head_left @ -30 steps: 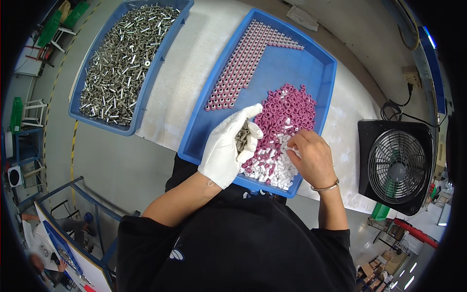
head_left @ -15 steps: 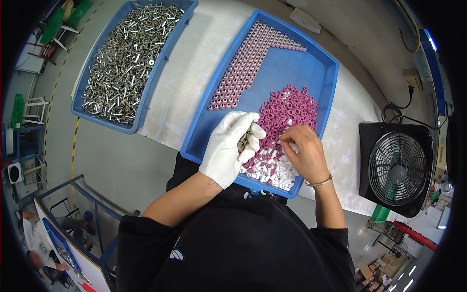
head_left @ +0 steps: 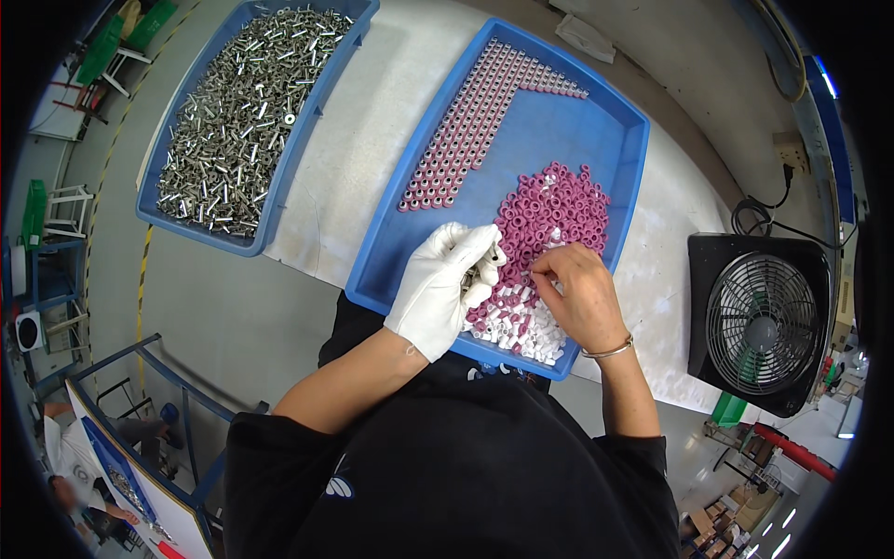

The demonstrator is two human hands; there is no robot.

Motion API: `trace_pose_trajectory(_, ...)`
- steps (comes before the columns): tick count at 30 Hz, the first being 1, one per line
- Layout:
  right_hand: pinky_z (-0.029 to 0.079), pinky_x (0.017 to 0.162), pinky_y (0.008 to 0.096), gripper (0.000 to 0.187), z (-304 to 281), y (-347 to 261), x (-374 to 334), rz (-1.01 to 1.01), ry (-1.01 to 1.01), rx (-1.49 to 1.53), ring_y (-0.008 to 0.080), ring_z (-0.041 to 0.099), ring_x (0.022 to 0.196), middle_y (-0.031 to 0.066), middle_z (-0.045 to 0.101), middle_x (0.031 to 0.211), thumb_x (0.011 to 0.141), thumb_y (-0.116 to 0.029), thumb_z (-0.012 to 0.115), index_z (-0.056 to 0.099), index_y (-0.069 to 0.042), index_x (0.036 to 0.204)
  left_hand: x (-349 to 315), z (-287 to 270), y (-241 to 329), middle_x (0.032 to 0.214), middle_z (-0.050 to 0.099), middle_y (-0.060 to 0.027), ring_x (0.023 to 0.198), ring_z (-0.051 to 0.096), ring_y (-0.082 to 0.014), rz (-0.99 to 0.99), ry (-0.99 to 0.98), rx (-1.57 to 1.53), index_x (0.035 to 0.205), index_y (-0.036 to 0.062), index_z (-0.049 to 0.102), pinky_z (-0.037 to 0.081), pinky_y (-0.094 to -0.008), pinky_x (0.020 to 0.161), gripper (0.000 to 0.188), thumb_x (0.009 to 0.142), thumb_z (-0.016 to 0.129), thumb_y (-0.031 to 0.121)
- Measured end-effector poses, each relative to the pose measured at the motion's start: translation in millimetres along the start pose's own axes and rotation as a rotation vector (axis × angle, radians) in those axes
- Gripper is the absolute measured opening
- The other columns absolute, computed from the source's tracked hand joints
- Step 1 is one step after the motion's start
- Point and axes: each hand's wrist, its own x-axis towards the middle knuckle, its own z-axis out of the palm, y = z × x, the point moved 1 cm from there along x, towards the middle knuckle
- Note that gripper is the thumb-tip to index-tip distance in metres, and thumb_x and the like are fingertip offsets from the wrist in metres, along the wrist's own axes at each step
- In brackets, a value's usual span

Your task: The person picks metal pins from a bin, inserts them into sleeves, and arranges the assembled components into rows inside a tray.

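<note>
- Head view: your L hand [head_left: 433, 289], white-gloved, has its grip curled tight round a bunch of metal pins [head_left: 473, 276], above the work tray [head_left: 545, 130] twd its nr edge, L of the loose heap.
- Your R hand [head_left: 589, 300], bare, has thumb + fingertips approx. together just over the heap; can't tell if that grip has a pc.
- Done, by the look: standing rows [head_left: 461, 126] along the tray's L edge up to the far-L corner, w/ shorter ones by the far edge.
- Remaining, prob. the bulk: loose pink rings [head_left: 559, 200] twd the R edge, white sleeves [head_left: 535, 343] mostly at the nr edge.
- More metal pcs [head_left: 228, 121] fill a 2nd tray [head_left: 307, 126], tabletop's [head_left: 363, 140] L end.
</note>
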Motion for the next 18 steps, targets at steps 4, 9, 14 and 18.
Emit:
trace_pose_trajectory(4,0.050,0.079,0.0315,0.016,-7,-14,7,-0.022,0.118,0.110,0.0217,0.061,0.079,0.0058,0.071,0.091,0.075,0.005,0.072,0.068,-0.003,0.088,1,-5,-4,0.093,0.062,-0.0066,0.073,0.056,-0.0080,-0.005,-0.008,0.016,0.104,0.0072,0.059,0.044,-0.0165,0.057,0.006,0.102,0.061,0.013)
trace_pose_trajectory(9,0.050,0.077,0.0310,0.019,-16,-48,22,-0.134,0.291,0.269,0.0208,0.062,0.080,0.0057,0.071,0.093,0.074,0.006,0.073,0.068,-0.004,0.089,-2,5,-3,0.083,0.063,-0.0041,0.064,0.055,-0.0061,0.010,0.059,0.007,0.090,0.0104,0.057,0.038,-0.0163,0.049,0.013,0.099,0.066,0.014)
trace_pose_trajectory(14,0.049,0.076,0.0296,0.020,-9,-56,29,-0.243,0.349,0.299,0.0204,0.060,0.078,0.0061,0.070,0.094,0.073,0.006,0.073,0.067,-0.004,0.090,0,6,-4,0.080,0.062,-0.0032,0.061,0.055,-0.0057,0.000,0.092,-0.007,0.086,0.0110,0.057,0.036,-0.0164,0.046,0.017,0.099,0.066,0.016)
trace_pose_trajectory(18,0.049,0.076,0.0298,0.021,-3,-54,31,-0.256,0.341,0.294,0.0203,0.060,0.080,0.0061,0.071,0.095,0.073,0.006,0.074,0.068,-0.004,0.090,-3,6,-1,0.088,0.064,-0.0043,0.068,0.058,-0.0069,-0.031,0.114,0.013,0.100,0.0096,0.059,0.041,-0.0172,0.054,0.008,0.103,0.059,0.017)
